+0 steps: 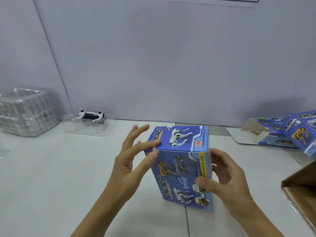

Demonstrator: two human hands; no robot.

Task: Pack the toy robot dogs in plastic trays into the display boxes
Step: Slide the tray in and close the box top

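Observation:
A blue display box (pixel 181 166) printed with robot dogs stands upright on the white table, its top flap closed. My left hand (pixel 131 159) touches its upper left corner with straight fingers, thumb on the front face. My right hand (pixel 225 177) grips the box's right side, thumb on the front and fingers curled behind. A white and black toy robot dog (pixel 90 115) lies in a clear plastic tray (pixel 87 127) at the back left by the wall.
A stack of empty clear trays (pixel 27 112) stands at the far left. More blue display boxes (pixel 289 132), one with open flaps, lie at the back right. A brown cardboard carton (pixel 302 183) juts in at the right edge.

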